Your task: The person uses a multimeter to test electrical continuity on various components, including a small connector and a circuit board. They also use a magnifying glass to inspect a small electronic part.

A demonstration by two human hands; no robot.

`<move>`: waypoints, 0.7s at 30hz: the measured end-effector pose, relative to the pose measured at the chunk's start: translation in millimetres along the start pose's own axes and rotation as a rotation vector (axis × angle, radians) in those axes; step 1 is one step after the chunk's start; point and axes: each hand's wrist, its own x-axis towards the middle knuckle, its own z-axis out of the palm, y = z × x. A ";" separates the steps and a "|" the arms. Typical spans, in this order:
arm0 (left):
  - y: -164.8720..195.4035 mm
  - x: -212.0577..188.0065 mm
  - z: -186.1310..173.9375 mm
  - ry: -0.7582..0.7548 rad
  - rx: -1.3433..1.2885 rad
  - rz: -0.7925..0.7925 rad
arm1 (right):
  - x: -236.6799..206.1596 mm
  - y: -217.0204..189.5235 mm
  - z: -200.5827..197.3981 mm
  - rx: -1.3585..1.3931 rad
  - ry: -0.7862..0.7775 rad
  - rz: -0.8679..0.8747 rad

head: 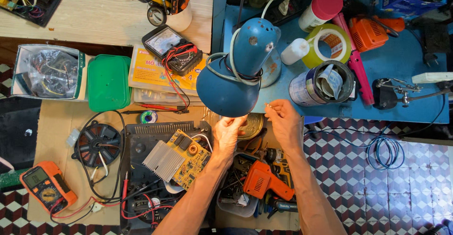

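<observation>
Under the lamp, centre of view: both hands are raised close together beneath the blue desk lamp (236, 74).
Left hand (228, 133): fingers curled upward, tips at the lower rim of the lamp shade; whether they pinch anything, I cannot tell.
Right hand (285, 122): at 3 o'clock from the left hand, thumb and forefinger pinched on a tiny pale part (269, 106), too small to identify.
Round metal lid (252, 125): between the two hands, partly hidden.
Circuit board (188, 157): yellow, at 8 o'clock from the left hand, lying in an open black appliance housing (141, 143) beside a finned heat sink (163, 159).
Orange solder gun (262, 181): at 6 o'clock from the hands, in a clutter of tools.
Coil disc (98, 144): at 9 o'clock, on cardboard.
Orange multimeter (47, 185): far out at 8 o'clock, red leads trailing.
Tin can (321, 84): at 1 o'clock from the right hand, on the blue bench (415, 98).
Tape roll (329, 44): just past the can at 12 o'clock.
Green box (109, 82): at 10 o'clock.
</observation>
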 end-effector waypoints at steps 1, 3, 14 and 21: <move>0.3 -0.3 0.0 -0.009 0.013 0.013 | -2.9 2.0 -0.2 0.128 -0.035 0.059; -0.8 -1.9 -1.3 -0.027 0.043 0.033 | -12.3 6.4 3.9 0.302 -0.093 0.122; -15.2 -24.6 -33.4 -0.096 -0.230 0.115 | -61.3 8.2 40.1 0.385 -0.208 0.071; -19.5 -29.4 -46.2 -0.122 -0.284 0.080 | -77.9 -1.9 45.7 0.304 -0.221 0.038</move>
